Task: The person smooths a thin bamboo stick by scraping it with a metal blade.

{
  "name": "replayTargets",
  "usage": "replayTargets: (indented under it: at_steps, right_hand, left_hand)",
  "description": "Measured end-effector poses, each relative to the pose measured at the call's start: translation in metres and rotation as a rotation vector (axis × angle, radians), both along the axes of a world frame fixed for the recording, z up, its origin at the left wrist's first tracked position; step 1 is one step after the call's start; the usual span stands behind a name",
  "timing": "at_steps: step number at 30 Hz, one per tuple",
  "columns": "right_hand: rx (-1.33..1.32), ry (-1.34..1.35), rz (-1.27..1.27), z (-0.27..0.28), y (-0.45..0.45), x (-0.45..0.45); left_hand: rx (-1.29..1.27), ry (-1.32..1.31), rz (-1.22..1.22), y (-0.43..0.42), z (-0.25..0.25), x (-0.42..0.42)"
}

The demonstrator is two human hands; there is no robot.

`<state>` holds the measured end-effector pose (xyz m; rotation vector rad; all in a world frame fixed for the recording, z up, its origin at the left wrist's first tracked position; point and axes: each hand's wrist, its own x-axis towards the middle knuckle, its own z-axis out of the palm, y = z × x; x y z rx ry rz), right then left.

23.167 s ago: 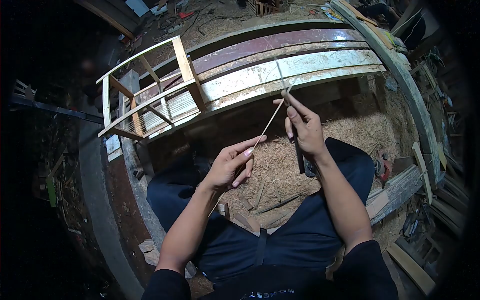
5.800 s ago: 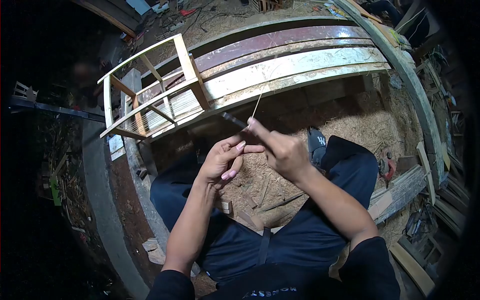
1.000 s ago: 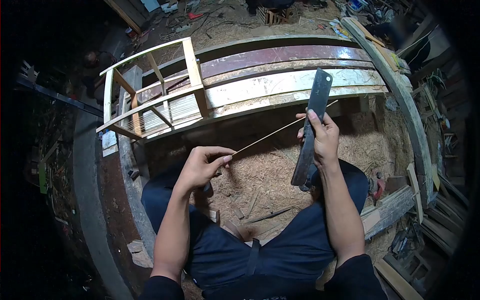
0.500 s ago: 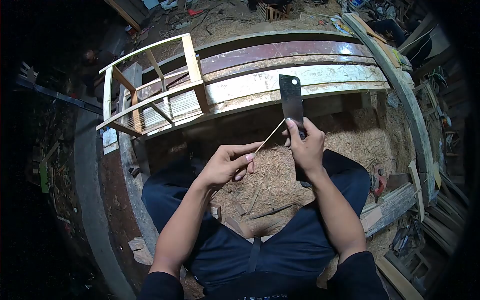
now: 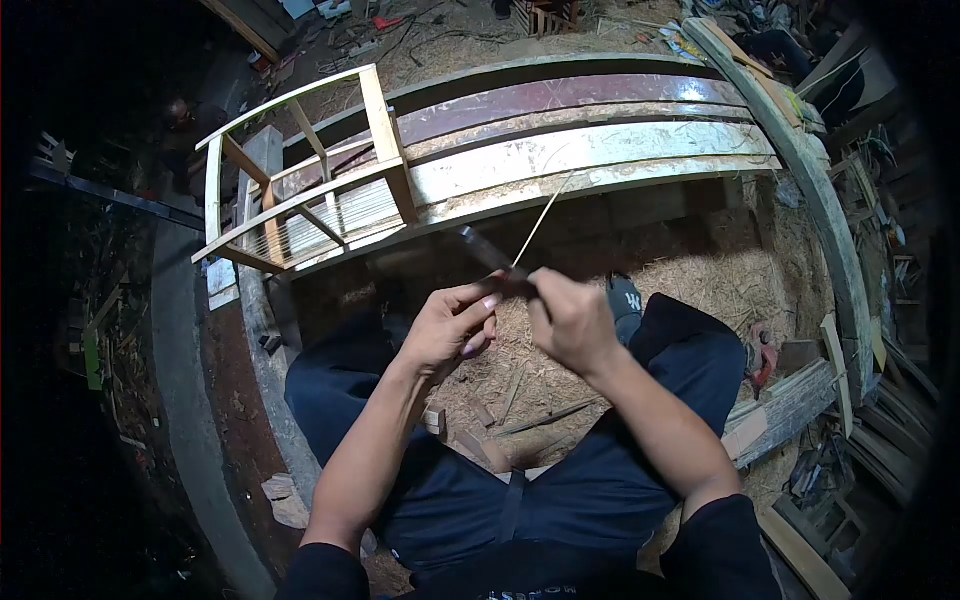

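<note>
My left hand (image 5: 446, 326) is closed in a pinch on the lower end of a thin bamboo stick (image 5: 541, 222), which slants up and to the right. My right hand (image 5: 578, 325) is wrapped round a cleaver (image 5: 486, 248), whose dark blade points up and left and is seen nearly edge-on. Close to my left fingertips, the blade crosses the stick's lower part; whether it touches cannot be made out. Beyond my hands, a wooden frame (image 5: 382, 125) with a row of thin rods stands on the left end of a bench (image 5: 480, 175).
A heavy beam (image 5: 800, 165) bounds the right side. Wood shavings (image 5: 690, 262) and offcuts cover the ground between my legs. A red-handled tool (image 5: 764, 360) lies by my right knee. Another person (image 5: 180, 125) is dimly visible at the far left.
My right hand has moved left and down, turning the cleaver from upright to a leftward slant across the stick. The stick has tilted steeper, while my left hand stays about where it was.
</note>
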<state>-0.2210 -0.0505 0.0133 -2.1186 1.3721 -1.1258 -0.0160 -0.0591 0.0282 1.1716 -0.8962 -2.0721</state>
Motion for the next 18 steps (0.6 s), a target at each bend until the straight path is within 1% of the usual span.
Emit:
replayTargets:
  at_steps: [1, 2, 4, 5, 6, 8, 9, 10, 12, 14, 16, 18]
  right_hand:
    - [0.027, 0.009, 0.061, 0.005, 0.004, 0.003]
    - [0.027, 0.002, 0.056, 0.006, 0.002, 0.002]
    - [0.024, -0.01, -0.101, 0.003, -0.008, -0.006]
    - [0.069, 0.029, -0.168, -0.002, -0.015, -0.011]
    - [0.07, 0.034, -0.166, -0.004, -0.013, -0.01]
    - [0.029, -0.006, -0.062, -0.003, -0.007, -0.004]
    - [0.051, 0.009, 0.017, 0.0, 0.002, 0.001]
    - [0.035, 0.025, 0.04, 0.005, 0.007, 0.005]
    - [0.02, -0.005, -0.039, 0.0, -0.001, -0.001]
    - [0.095, 0.014, -0.183, -0.003, -0.017, -0.011]
    - [0.104, 0.031, -0.139, -0.001, -0.013, -0.009]
    - [0.031, -0.001, -0.008, 0.001, 0.003, 0.003]
  left_hand:
    - [0.011, -0.015, 0.008, -0.001, -0.002, 0.003]
    - [0.011, -0.023, 0.003, -0.002, 0.0, 0.003]
    - [-0.005, -0.038, 0.011, 0.001, 0.005, -0.002]
    - [-0.006, -0.031, 0.007, 0.001, 0.006, -0.004]
    - [-0.005, -0.027, 0.01, 0.002, 0.004, -0.004]
    - [-0.007, -0.014, 0.046, 0.0, -0.002, -0.004]
    - [0.017, 0.019, 0.035, -0.002, -0.004, -0.001]
    - [0.015, 0.014, 0.033, -0.003, -0.003, 0.0]
    - [-0.011, 0.034, 0.019, 0.0, 0.002, 0.0]
    - [-0.007, 0.05, 0.02, 0.002, 0.002, -0.003]
    - [0.002, 0.088, 0.006, 0.001, 0.003, -0.005]
    - [0.008, 0.085, 0.01, 0.001, -0.003, -0.001]
